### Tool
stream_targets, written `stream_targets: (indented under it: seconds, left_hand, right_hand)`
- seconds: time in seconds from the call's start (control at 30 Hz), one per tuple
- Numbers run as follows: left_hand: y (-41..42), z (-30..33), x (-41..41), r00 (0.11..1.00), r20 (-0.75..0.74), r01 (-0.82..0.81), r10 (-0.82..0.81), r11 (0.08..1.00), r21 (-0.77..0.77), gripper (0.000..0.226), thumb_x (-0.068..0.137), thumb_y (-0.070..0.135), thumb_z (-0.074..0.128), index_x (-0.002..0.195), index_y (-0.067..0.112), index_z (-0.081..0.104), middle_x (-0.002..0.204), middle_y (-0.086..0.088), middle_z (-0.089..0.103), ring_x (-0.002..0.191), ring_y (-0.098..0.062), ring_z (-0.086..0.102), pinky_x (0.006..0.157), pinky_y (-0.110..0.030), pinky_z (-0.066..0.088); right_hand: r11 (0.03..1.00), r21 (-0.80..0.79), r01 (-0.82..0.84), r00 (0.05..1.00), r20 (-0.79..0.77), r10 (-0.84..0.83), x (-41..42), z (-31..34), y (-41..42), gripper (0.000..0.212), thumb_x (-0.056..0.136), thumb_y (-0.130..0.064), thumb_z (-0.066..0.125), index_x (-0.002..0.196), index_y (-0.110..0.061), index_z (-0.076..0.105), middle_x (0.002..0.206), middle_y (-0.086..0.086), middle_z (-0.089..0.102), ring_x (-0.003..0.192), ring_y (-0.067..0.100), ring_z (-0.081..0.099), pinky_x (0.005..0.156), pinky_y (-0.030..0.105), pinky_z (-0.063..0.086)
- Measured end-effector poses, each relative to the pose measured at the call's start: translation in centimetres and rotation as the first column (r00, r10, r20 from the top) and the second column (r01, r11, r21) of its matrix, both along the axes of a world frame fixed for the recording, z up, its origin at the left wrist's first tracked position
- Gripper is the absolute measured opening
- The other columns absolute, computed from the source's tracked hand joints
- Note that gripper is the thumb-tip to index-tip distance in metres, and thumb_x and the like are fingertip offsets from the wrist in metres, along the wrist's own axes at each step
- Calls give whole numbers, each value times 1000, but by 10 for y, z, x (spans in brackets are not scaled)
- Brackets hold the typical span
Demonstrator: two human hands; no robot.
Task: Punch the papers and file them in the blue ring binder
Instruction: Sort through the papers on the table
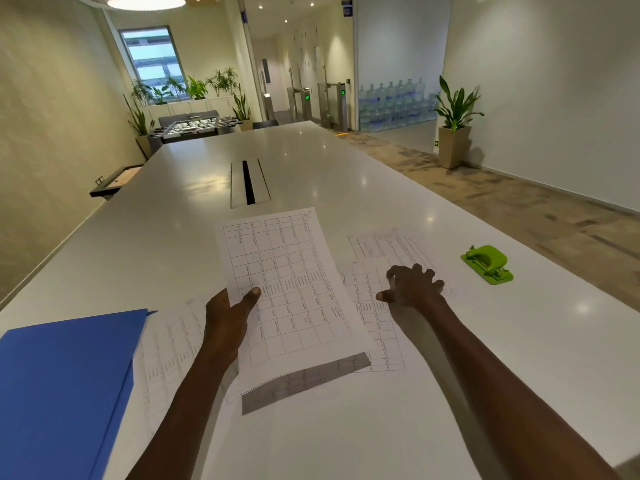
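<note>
Left hand [230,315] pinches a raised sheet [287,289], its fingers hidden behind; right hand [412,287] presses spread fingers on flat papers [374,317].

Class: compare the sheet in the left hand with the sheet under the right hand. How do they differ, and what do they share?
The held sheet is lifted and curved, casting a shadow; the flat sheet lies on the table. The left hand pinches the held sheet's edge; the right hand touches the flat sheet with bent, spread fingers. Both carry printed grids.

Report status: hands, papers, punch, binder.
Left hand holds sheet lifted. Right hand on papers. Green punch untouched; blue binder closed.
</note>
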State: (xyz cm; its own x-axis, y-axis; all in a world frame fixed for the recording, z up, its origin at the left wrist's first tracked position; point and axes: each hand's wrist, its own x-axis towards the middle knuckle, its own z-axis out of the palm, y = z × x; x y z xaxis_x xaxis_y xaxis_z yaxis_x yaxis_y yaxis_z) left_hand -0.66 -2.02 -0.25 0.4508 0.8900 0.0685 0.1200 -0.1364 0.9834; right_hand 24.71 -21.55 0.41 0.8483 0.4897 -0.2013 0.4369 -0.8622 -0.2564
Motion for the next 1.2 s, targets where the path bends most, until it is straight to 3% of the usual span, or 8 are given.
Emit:
stream_targets:
  seconds: [0.13,0.3,0.4,0.5,0.7,0.83,1.03,1.2]
  left_hand:
    - [-2,-1,3,1000,-16,3,-4,1000,-5,44,90,30,66,129,11,57,125,-8,66,110,-30,63,94,-45,51]
    - [-1,-3,3,1000,-11,2,-2,1000,-6,45,90,29,67,130,12,58,122,-5,66,107,-25,63,89,-37,52]
    - [-2,-3,2,1000,12,6,-6,1000,7,42,89,27,69,128,14,59,115,2,67,96,-14,62,75,-20,48]
    - [-3,-5,3,1000,10,9,-9,1000,7,43,89,27,69,129,13,59,113,4,65,99,-15,61,80,-24,48]
    - [1,-8,-1,1000,16,-3,3,1000,12,44,89,26,69,129,11,59,114,2,66,101,-17,61,78,-22,47]
    - [7,-7,-5,1000,23,-9,9,1000,0,44,89,25,69,130,13,59,114,4,66,104,-17,61,87,-30,48]
    - [9,-7,-3,1000,7,-19,19,1000,0,41,90,27,68,127,14,60,107,7,65,96,-16,61,83,-30,49]
    - [9,-6,1,1000,15,-6,7,1000,-24,41,89,25,69,127,14,60,110,4,67,103,-21,63,93,-38,50]
  right_hand:
    - [998,50,43,999,-4,-43,-5,1,15,66,76,-42,76,123,-4,49,134,22,38,126,36,36,100,46,39]
    - [997,33,69,997,-22,-69,-10,6,35,42,81,-18,70,119,-3,57,128,22,50,117,35,46,93,38,44]
    - [996,65,68,998,8,-68,-12,8,41,8,79,-10,64,83,-6,58,116,15,62,104,30,57,83,34,45]
    - [994,90,62,998,2,-63,-12,9,46,23,79,-4,62,64,-8,46,108,11,67,96,27,62,72,31,43]
    - [974,223,43,997,46,-54,-14,4,33,22,80,-1,65,67,-7,48,80,8,63,86,27,66,61,28,44]
    - [942,331,45,994,76,-74,-7,3,20,9,81,-3,63,88,-6,57,95,12,67,84,28,65,61,28,45]
    - [902,406,150,983,35,-179,25,17,10,24,82,-13,62,104,-5,59,107,16,64,99,35,62,69,30,43]
    - [932,295,212,965,89,-248,50,15,1,42,83,-31,70,114,-4,57,122,20,57,116,37,51,89,39,45]
